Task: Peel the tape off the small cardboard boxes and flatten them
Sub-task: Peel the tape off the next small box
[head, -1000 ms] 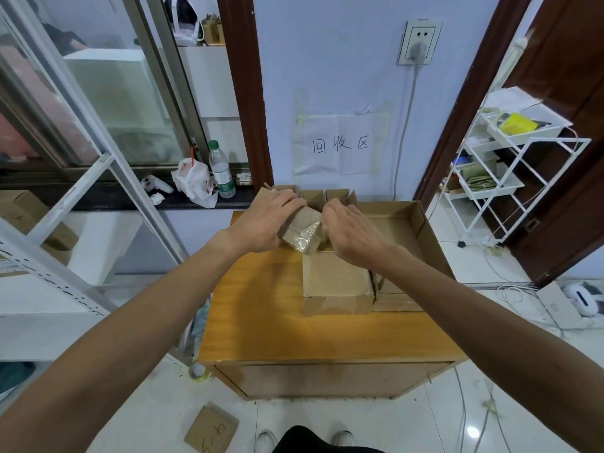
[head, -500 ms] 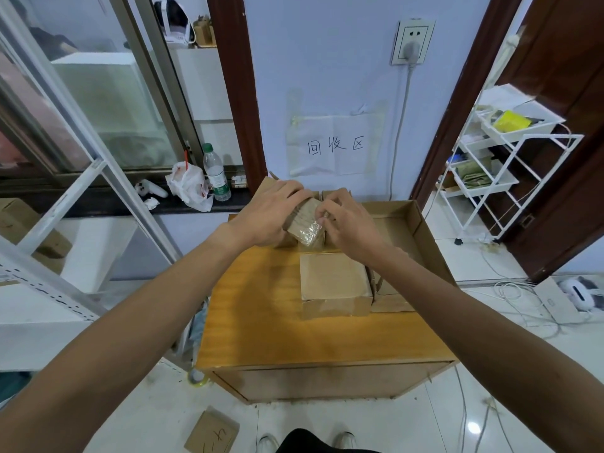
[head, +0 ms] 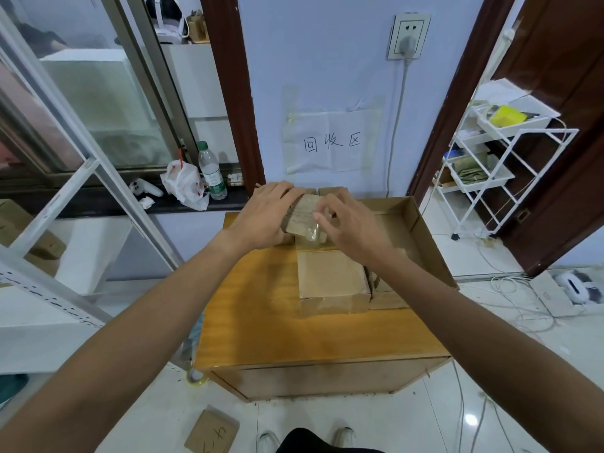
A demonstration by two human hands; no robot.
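Note:
I hold a small cardboard box [head: 302, 217] above the back of the wooden table [head: 261, 322]. My left hand [head: 264, 217] grips its left side. My right hand [head: 349, 223] pinches clear tape [head: 315, 232] at the box's near right corner. A second small taped box [head: 331, 281] rests on the table below, with more small boxes [head: 330, 191] partly hidden behind my hands.
A large open cardboard tray [head: 421, 237] lies on the table's right side. On the dark ledge at left stand a water bottle [head: 211, 171] and a plastic bag [head: 183, 183]. A white wire rack [head: 490, 158] stands right. A flat cardboard piece [head: 212, 431] and cables [head: 523, 305] lie on the floor.
The held box has risen slightly and turned between my hands. My right fingers have shifted onto the tape at its near corner.

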